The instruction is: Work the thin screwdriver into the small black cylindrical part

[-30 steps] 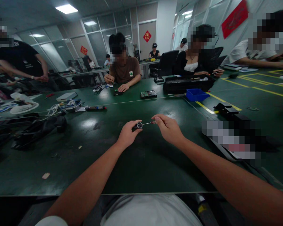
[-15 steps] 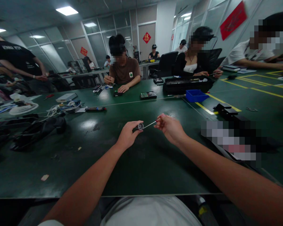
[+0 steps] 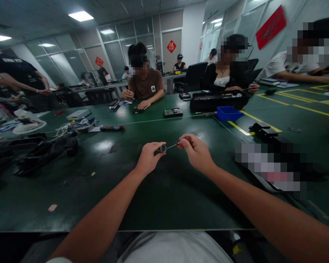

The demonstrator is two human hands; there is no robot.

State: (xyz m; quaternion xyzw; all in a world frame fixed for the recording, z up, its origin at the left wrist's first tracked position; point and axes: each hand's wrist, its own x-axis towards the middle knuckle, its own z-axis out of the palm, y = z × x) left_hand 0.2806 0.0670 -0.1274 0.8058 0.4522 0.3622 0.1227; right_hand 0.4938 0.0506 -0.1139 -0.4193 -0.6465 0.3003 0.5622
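Note:
Between the thumb and fingers of my left hand [image 3: 148, 157] is a small round metal part [image 3: 163, 148], its hollow, dark-centred face turned toward me. My right hand [image 3: 197, 151] is closed round the reddish handle of a screwdriver [image 3: 172, 146]. The thin shaft slants down to the left, and its tip is at the round part; whether it is inside or just against the rim I cannot tell. Both hands are held above the green table [image 3: 164, 197].
To the left lie black plastic housings [image 3: 46, 153], tangled cables [image 3: 68, 128] and a dark pen-shaped tool [image 3: 112, 128]. Ahead are a circuit board [image 3: 173, 112], a blue bin [image 3: 229, 113] and a long black casing [image 3: 219, 101]. Black parts [image 3: 265, 129] lie right. Several people sit across the table.
My right hand has turned and moved slightly, so more of its back and thumb shows, and less of the screwdriver shaft is visible. The left hand still holds the round part.

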